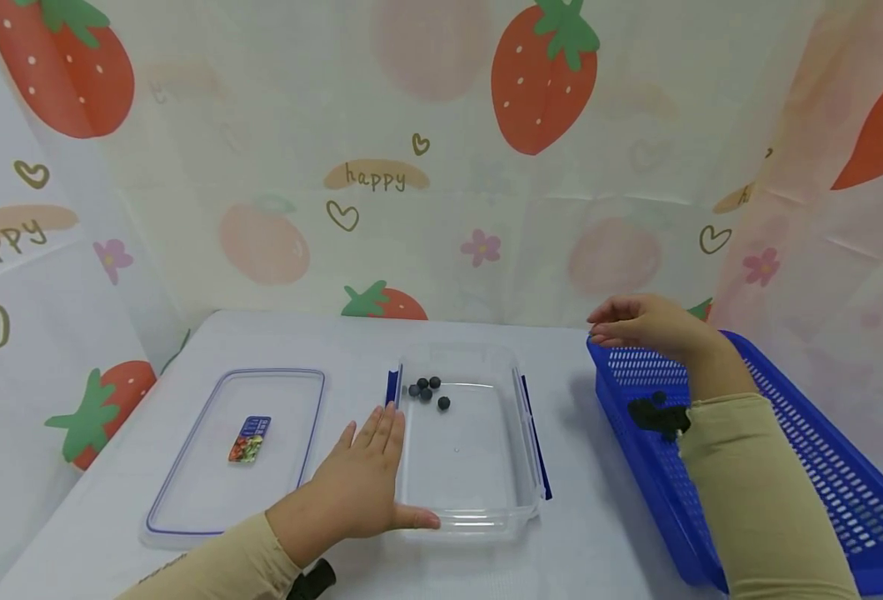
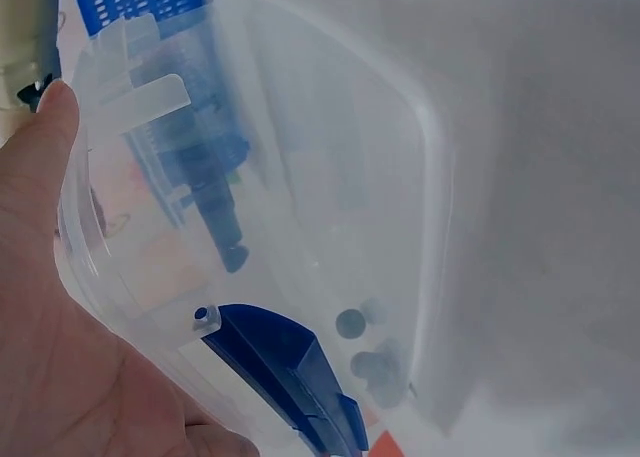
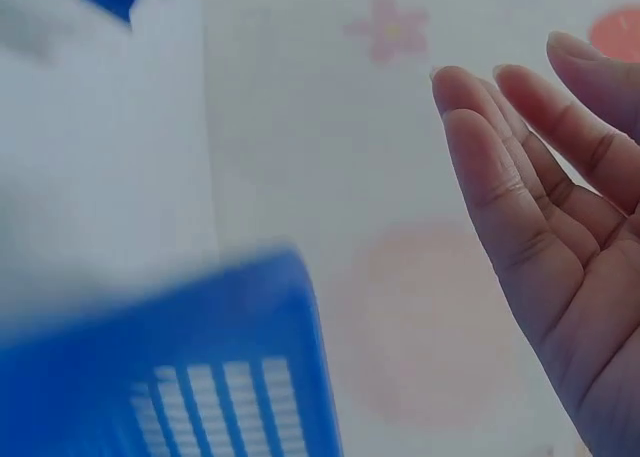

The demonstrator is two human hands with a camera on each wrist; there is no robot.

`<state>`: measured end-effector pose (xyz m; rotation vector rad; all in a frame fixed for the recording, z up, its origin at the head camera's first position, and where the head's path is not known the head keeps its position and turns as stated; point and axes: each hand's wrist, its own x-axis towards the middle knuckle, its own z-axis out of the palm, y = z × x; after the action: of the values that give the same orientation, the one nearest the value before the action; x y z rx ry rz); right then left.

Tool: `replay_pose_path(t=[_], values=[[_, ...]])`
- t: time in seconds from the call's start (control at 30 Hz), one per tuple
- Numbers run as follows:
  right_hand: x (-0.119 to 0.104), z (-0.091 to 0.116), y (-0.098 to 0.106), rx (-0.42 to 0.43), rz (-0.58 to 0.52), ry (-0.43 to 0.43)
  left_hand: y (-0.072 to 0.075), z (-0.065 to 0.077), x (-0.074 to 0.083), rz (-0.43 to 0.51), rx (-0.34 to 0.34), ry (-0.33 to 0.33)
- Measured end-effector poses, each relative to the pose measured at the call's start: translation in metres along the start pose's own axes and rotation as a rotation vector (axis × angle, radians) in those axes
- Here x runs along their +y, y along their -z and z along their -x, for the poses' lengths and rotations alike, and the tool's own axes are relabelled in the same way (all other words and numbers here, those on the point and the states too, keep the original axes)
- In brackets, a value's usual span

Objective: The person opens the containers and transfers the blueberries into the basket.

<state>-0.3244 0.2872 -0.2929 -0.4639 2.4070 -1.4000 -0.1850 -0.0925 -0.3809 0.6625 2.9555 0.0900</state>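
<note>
A clear plastic container [image 1: 479,483] with blue side latches [image 2: 275,357] stands mid-table. Several small dark round berries, like blueberries [image 1: 444,403], lie in its far left corner. My left hand [image 1: 355,483] touches the container's left side, fingers straight and thumb at the near left corner. Above the far left end of a blue perforated basket [image 1: 651,508] is my right hand [image 1: 651,323]. Its fingers are loosely bent, and the right wrist view shows nothing held in the hand [image 3: 570,217]. My right forearm and sleeve hide part of the basket's inside.
A clear lid [image 1: 194,500] with a blue seal and a small printed label [image 1: 250,440] lies flat left of the container. The white tabletop [image 1: 569,550] reaches back to a strawberry-printed curtain [image 1: 441,200]. A dark wrist device [image 1: 655,417] is on my right arm.
</note>
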Motion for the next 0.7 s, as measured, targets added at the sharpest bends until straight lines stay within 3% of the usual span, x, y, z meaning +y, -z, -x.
replay_pose_path(t=[0.37, 0.7], values=[[-0.025, -0.055, -0.071, -0.117, -0.015, 0.085, 0.000, 0.000, 0.000, 0.001, -0.002, -0.004], [-0.025, -0.096, -0.127, -0.105, -0.034, 0.008, 0.001, 0.000, 0.001, 0.007, -0.007, -0.001]])
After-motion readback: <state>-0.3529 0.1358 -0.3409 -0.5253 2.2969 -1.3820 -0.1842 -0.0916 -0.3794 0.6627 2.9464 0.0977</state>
